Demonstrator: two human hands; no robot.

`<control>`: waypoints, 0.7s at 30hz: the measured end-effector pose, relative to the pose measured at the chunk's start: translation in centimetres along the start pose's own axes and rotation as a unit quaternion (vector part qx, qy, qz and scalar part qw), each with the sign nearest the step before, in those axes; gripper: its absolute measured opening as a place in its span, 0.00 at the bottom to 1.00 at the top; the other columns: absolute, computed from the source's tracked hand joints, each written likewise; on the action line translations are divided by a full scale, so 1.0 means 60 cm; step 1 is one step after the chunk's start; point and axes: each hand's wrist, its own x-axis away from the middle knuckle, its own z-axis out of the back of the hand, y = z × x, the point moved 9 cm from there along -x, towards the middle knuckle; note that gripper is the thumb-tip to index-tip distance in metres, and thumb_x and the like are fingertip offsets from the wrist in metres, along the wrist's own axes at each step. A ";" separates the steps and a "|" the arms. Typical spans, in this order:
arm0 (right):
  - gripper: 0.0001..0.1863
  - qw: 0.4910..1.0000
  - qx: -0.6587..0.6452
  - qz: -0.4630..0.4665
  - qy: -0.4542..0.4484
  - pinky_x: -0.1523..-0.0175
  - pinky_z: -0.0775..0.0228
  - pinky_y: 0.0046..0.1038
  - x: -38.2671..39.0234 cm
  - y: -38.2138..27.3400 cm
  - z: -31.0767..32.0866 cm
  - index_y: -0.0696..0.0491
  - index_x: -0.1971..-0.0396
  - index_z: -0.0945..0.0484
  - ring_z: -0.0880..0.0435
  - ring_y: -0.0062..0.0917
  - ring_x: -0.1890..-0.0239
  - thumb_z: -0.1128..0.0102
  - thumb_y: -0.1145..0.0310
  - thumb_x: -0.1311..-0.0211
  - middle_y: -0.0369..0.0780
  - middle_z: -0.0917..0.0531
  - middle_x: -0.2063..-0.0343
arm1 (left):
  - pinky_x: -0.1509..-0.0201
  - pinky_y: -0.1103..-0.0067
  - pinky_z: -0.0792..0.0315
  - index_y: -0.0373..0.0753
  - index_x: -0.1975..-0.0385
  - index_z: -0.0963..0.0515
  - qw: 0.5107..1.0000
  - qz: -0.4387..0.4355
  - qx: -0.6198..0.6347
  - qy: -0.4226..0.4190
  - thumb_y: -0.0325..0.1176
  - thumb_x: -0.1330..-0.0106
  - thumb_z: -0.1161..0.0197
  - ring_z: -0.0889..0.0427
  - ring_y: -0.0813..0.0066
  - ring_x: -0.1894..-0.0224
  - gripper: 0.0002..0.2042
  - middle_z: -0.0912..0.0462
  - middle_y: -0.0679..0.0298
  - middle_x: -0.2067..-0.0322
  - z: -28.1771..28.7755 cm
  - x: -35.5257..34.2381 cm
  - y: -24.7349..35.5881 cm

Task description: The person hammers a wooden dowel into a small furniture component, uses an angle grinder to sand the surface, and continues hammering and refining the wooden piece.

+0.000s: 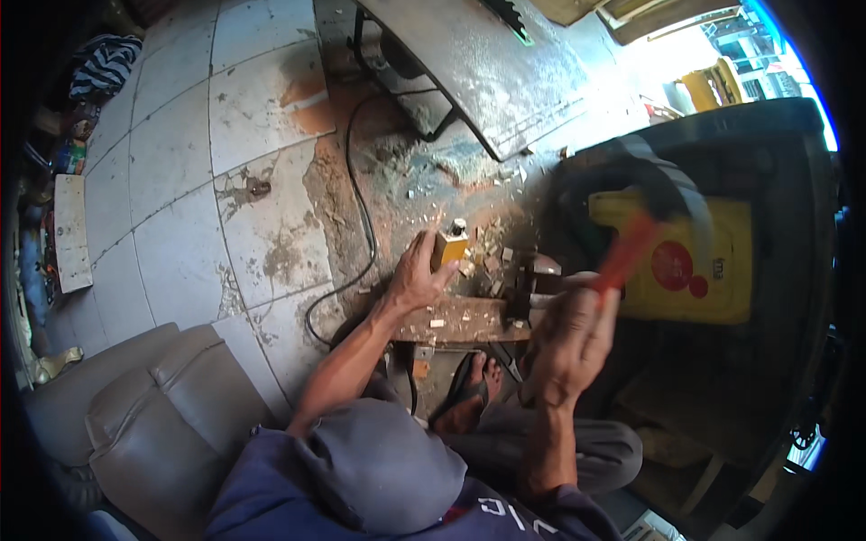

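My left hand (417, 278) is closed around a small yellow block (448, 252), steadying it upright above the near end of the wood-chip litter. On the block's top sits a small pale piece that I cannot make out. In my right hand (577, 338) is a hammer (625, 251), gripped by its red handle. Its dark head is raised to the right of the block and smeared by motion. Below the block lies a wooden board (460, 317) strewn with chips. Beside the board, partly behind my right hand, is a dark metal clamp-like piece (520, 302).
A yellow plastic container (731, 261) lies in a dark bin-like enclosure (776, 144) at right. A metal-topped table (478, 72) stands ahead, a saw blade (512, 20) on it. A black cable (359, 194) crosses the tiles. Brown cushions (171, 406) are at left.
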 end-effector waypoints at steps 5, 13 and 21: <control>0.15 0.922 0.371 -0.004 -0.110 0.71 0.30 0.41 0.047 0.158 -0.004 0.58 0.56 0.30 0.20 0.53 0.77 0.48 0.59 0.23 0.54 0.23 0.82 | 0.46 0.63 0.28 0.31 0.37 0.33 0.999 0.017 0.019 -0.041 0.40 0.35 0.32 0.21 0.47 0.51 0.30 0.23 0.44 0.54 -0.027 0.019 0.004; 0.11 0.964 -0.231 0.125 0.049 0.80 0.36 0.21 0.027 0.019 0.023 0.47 0.52 0.32 0.32 0.16 0.83 0.56 0.56 0.19 0.30 0.29 0.78 | 0.49 0.61 0.28 0.30 0.42 0.31 1.000 -0.017 -0.009 -0.011 0.40 0.34 0.34 0.22 0.45 0.54 0.26 0.25 0.45 0.56 -0.005 0.003 0.020; 0.14 0.943 0.306 -0.067 -0.111 0.71 0.31 0.38 0.062 0.151 0.013 0.56 0.57 0.26 0.22 0.43 0.79 0.50 0.59 0.21 0.49 0.22 0.80 | 0.55 0.66 0.27 0.34 0.45 0.31 0.999 0.004 -0.032 0.005 0.41 0.34 0.32 0.22 0.55 0.59 0.24 0.25 0.52 0.60 -0.019 0.054 0.001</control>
